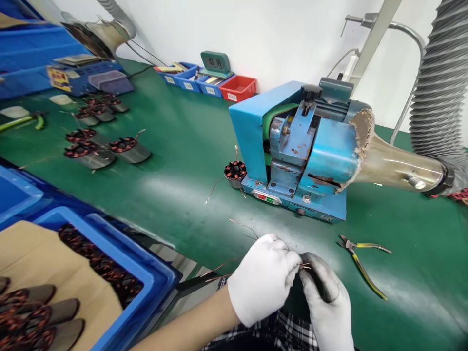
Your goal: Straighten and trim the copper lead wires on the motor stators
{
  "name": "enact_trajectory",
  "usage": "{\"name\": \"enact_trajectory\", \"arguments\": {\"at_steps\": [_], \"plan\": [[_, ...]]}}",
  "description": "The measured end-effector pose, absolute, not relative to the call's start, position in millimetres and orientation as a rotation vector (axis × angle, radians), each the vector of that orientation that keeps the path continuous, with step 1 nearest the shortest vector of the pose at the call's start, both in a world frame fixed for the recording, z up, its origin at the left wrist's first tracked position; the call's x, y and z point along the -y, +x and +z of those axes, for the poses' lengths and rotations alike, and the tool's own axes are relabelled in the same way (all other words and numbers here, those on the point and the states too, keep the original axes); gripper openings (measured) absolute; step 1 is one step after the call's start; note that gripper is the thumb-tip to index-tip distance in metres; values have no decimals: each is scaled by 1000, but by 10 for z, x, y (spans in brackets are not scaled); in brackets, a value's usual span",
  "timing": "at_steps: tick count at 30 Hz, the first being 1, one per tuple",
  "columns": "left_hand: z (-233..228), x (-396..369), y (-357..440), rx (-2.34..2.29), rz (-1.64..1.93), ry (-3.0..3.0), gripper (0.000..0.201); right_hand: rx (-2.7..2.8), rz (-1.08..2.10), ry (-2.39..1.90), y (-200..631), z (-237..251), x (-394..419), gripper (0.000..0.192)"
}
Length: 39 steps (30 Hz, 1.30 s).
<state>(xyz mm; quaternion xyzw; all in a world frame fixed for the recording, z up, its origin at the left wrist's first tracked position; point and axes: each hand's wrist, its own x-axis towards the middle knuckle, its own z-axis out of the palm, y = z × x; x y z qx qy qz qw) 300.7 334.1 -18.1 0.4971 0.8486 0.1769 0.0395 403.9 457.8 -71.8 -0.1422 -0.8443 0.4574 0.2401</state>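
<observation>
Left hand point(262, 278) pinching copper wires point(305, 265) | right hand point(325, 297) gripping same wires | pliers point(361, 263) lying right

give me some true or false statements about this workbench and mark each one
1. Both hands wear white gloves. True: the left hand and right hand meet over thin copper wires.
2. The pliers are in the right hand. False: they lie on the green mat, to the right of the hands.
3. A stator sits against the blue machine. True: it rests by the machine's left lower corner.
4. The red bin stands at the near edge of the mat. False: it stands at the far edge by the wall.
5. The blue crate on the left holds stators. True.
</observation>
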Motion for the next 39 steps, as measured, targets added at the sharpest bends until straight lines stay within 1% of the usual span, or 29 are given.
{"name": "enact_trajectory", "arguments": {"at_steps": [2,4,5,6,7,8,11,13,14,15,16,18,20,21,22,23,24,27,28,29,30,31,32,34,35,36,37,38,39], "plan": [[-148,-3342,2991,-2543,480,1525,19,2452,974,-91,4038,-705,-4705,30],[-112,-3335,2980,-2479,410,1538,18,2518,757,37,4021,-664,-4767,29],[-98,-3328,2977,-2462,398,1550,17,2544,734,36,4009,-634,-4767,24],[-90,-3320,2976,-2461,399,1569,16,2575,798,-12,3995,-598,-4750,17],[-87,-3311,2975,-2477,402,1593,15,2596,952,-110,3980,-558,-4721,13],[-90,-3303,2974,-2501,399,1623,15,2603,1186,-247,3964,-514,-4688,17],[-119,-3288,2965,-2517,337,1746,13,2425,2055,-650,3913,-378,-4636,33],[-139,-3286,2952,-2481,314,1800,11,2282,2419,-749,3888,-305,-4678,39],[-146,-3286,2946,-2467,321,1810,11,2300,2493,-756,3883,-281,-4716,38],[-151,-3287,2940,-2460,329,1807,11,2387,2449,-764,3885,-268,-4759,35],[-154,-3288,2936,-2457,336,1799,10,2523,2291,-754,3892,-266,-4798,29],[-159,-3290,2931,-2455,351,1781,9,2758,1744,-565,3921,-294,-4845,16],[-163,-3292,2932,-2444,346,1768,8,2738,1182,-280,3953,-349,-4831,14],[-166,-3292,2934,-2434,339,1764,8,2687,1045,-181,3964,-376,-4803,14],[-169,-3293,2936,-2421,330,1764,7,2661,1040,-159,3970,-397,-4766,17],[-172,-3294,2938,-2407,320,1769,7,2658,1158,-230,3969,-411,-4728,21],[-175,-3295,2939,-2397,309,1777,7,2656,1378,-358,3960,-415,-4693,26],[-182,-3295,2940,-2404,294,1796,6,2460,2226,-680,3907,-375,-4665,36],[-183,-3293,2938,-2408,298,1793,5,2381,2427,-704,3886,-351,-4686,36],[-182,-3291,2934,-2406,307,1783,5,2367,2542,-701,3868,-328,-4720,34],[-180,-3289,2930,-2398,322,1768,5,2436,2548,-693,3855,-309,-4762,31],[-178,-3286,2925,-2390,342,1752,6,2573,2430,-664,3848,-295,-4806,27],[-176,-3284,2921,-2388,363,1738,7,2737,2180,-571,3846,-291,-4847,21],[-174,-3278,2915,-2386,383,1718,8,2907,1432,-205,3857,-303,-4902,12],[-175,-3276,2915,-2384,384,1715,8,2857,1077,-4,3866,-317,-4912,7],[-177,-3274,2915,-2379,381,1717,9,2760,821,169,3875,-333,-4907,8],[-181,-3273,2917,-2376,382,1721,10,2671,688,269,3884,-347,-4888,14],[-184,-3273,2919,-2375,386,1725,11,2625,711,266,3891,-360,-4855,17],[-188,-3274,2921,-2380,393,1731,12,2618,856,186,3898,-371,-4811,17]]}}
